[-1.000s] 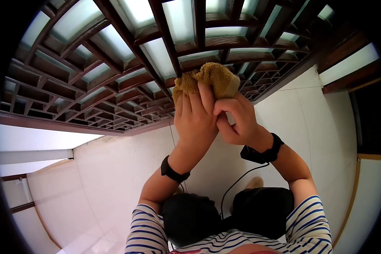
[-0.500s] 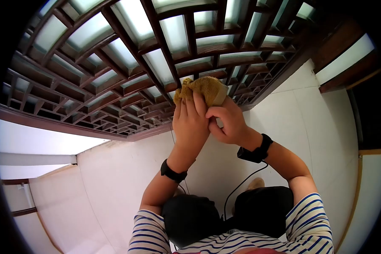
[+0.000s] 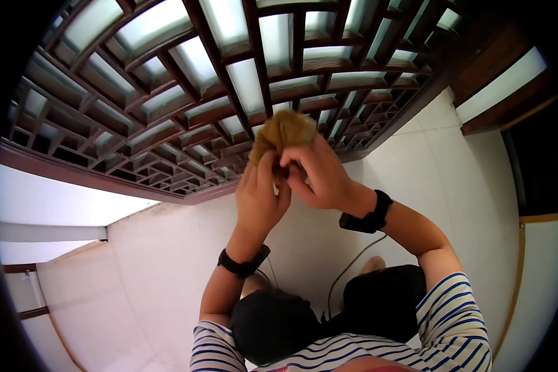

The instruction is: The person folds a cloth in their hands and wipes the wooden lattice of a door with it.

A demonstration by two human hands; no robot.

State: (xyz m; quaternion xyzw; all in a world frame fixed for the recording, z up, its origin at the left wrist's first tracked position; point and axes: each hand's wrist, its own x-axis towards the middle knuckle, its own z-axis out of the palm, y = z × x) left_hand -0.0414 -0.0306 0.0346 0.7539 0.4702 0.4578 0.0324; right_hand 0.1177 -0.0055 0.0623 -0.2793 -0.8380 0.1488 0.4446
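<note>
A yellow-brown cleaning cloth point(image 3: 283, 131) is bunched up in front of the dark wooden lattice point(image 3: 220, 102), overlapping its lower bars. My left hand point(image 3: 258, 197) has its fingertips closed on the cloth's lower left edge. From the other side my right hand point(image 3: 321, 177) grips it, thumb and forefinger bent together close to the left fingers. Part of the cloth is hidden behind both hands. Each wrist carries a black strap with a small box.
Pale floor tiles point(image 3: 167, 260) lie beneath me, and my black-clad knees point(image 3: 384, 304) are bent close below my arms. A thin black cable point(image 3: 351, 263) runs down from my right wrist. Dark wooden framing point(image 3: 502, 93) stands at the right.
My left hand has slid down and left, its fingers no longer flat on the cloth but pinching its edge. The cloth is bunched more tightly, and my right hand has shifted slightly left.
</note>
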